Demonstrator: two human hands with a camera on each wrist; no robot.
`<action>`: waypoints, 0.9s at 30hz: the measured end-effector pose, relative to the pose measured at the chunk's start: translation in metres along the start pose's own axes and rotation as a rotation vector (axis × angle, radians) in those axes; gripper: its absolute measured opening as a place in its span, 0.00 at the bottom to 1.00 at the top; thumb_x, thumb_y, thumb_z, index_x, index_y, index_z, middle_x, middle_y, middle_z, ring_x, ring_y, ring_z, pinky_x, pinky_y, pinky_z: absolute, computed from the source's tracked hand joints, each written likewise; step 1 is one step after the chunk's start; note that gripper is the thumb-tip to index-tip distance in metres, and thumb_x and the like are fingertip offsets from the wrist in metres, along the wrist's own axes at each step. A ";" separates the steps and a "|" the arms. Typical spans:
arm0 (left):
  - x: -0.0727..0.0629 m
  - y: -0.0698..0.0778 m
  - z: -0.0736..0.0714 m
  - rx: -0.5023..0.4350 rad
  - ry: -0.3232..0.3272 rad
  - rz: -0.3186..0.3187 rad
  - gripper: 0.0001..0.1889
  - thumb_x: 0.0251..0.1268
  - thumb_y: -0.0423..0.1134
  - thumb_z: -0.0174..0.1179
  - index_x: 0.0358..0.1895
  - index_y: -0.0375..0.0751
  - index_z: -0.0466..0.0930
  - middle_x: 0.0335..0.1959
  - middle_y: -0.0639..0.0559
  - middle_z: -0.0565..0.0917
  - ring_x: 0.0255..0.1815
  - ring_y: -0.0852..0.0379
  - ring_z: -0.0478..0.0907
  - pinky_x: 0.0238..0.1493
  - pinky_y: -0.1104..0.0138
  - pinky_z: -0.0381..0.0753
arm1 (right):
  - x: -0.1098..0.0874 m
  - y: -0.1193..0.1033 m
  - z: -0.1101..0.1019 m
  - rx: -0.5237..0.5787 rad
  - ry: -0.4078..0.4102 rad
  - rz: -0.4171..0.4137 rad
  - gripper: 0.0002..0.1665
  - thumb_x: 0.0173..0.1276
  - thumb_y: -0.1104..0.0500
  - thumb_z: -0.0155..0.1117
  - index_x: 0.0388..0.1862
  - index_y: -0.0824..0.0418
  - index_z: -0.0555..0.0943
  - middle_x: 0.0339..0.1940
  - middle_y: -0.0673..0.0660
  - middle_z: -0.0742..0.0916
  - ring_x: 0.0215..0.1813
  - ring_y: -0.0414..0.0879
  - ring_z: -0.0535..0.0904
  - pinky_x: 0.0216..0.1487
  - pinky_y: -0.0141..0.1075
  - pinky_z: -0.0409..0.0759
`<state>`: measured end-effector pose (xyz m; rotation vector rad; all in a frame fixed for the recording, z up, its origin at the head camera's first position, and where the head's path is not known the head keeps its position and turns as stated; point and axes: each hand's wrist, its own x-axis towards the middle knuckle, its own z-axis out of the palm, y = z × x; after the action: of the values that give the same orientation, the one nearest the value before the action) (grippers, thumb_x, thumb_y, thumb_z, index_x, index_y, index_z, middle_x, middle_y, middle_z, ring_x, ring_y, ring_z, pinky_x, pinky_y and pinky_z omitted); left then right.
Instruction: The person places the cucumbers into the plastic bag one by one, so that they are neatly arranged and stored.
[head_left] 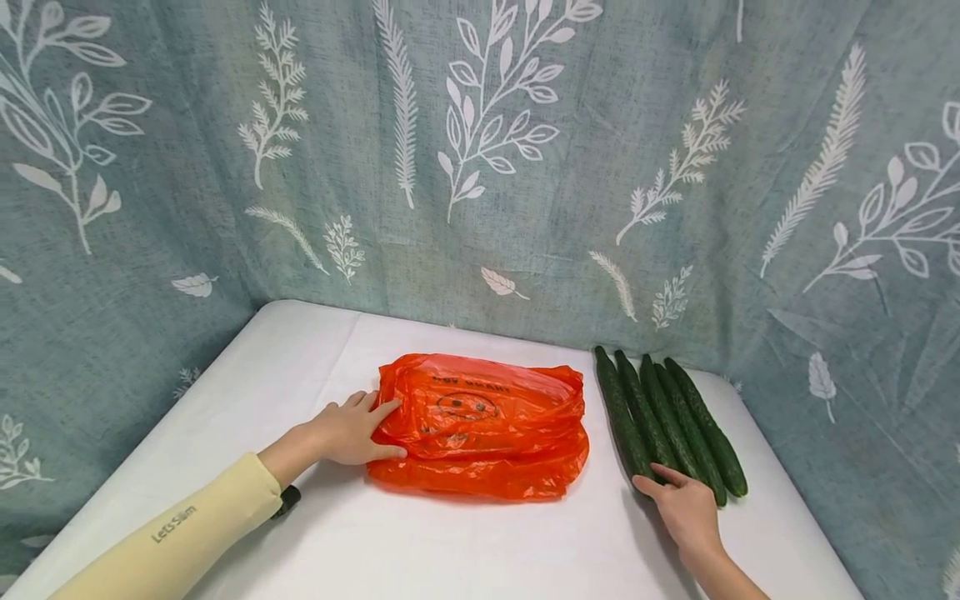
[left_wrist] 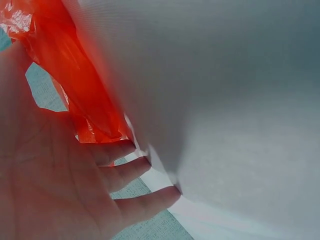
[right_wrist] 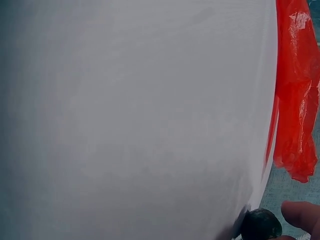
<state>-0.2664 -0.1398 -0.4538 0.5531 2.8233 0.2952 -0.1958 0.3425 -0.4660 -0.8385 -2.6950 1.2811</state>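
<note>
A crinkled orange-red plastic bag (head_left: 480, 433) with a printed smiling face lies in the middle of the table. My left hand (head_left: 352, 429) rests at its left edge, fingers spread; in the left wrist view its fingertips (left_wrist: 167, 197) touch the white surface beside the bag (left_wrist: 90, 85). Several long dark green cucumbers (head_left: 660, 408) lie side by side to the right of the bag. Over their near ends is my right hand (head_left: 686, 508), thumb and index finger around the leftmost one's tip. The right wrist view shows a cucumber end (right_wrist: 261, 225) with a finger (right_wrist: 300, 215) slightly apart from it.
The white-covered table (head_left: 480, 550) meets a blue-green curtain (head_left: 525, 250) with white leaf prints at the back and sides. A small dark object (head_left: 287, 500) shows under the left sleeve (head_left: 180, 533).
</note>
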 end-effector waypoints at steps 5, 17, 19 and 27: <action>0.001 0.002 0.002 -0.004 -0.009 0.002 0.50 0.60 0.73 0.58 0.79 0.47 0.59 0.77 0.35 0.61 0.76 0.33 0.58 0.66 0.34 0.65 | -0.001 0.004 -0.002 -0.047 0.006 -0.015 0.40 0.61 0.47 0.74 0.65 0.70 0.77 0.25 0.56 0.88 0.42 0.54 0.82 0.40 0.44 0.79; -0.001 0.007 -0.001 -0.005 -0.009 -0.008 0.48 0.60 0.71 0.59 0.79 0.48 0.60 0.77 0.34 0.61 0.76 0.33 0.58 0.65 0.35 0.65 | -0.003 0.006 -0.003 0.012 -0.056 -0.005 0.38 0.64 0.51 0.71 0.68 0.69 0.73 0.13 0.46 0.71 0.22 0.43 0.62 0.27 0.38 0.63; -0.002 0.007 -0.002 -0.002 -0.008 -0.009 0.48 0.60 0.72 0.59 0.79 0.48 0.60 0.77 0.34 0.61 0.75 0.33 0.58 0.65 0.35 0.66 | -0.002 0.007 -0.002 0.054 -0.067 0.010 0.39 0.64 0.52 0.71 0.70 0.67 0.72 0.13 0.46 0.67 0.21 0.42 0.59 0.26 0.38 0.61; -0.001 0.005 -0.001 0.005 -0.011 -0.011 0.49 0.60 0.72 0.59 0.78 0.48 0.61 0.77 0.34 0.61 0.75 0.33 0.59 0.64 0.35 0.66 | -0.003 -0.001 0.002 0.148 -0.099 -0.012 0.41 0.62 0.54 0.74 0.72 0.64 0.72 0.13 0.44 0.67 0.16 0.40 0.57 0.19 0.35 0.62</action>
<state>-0.2644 -0.1362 -0.4512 0.5384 2.8164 0.2819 -0.1940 0.3386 -0.4661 -0.7613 -2.6310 1.5361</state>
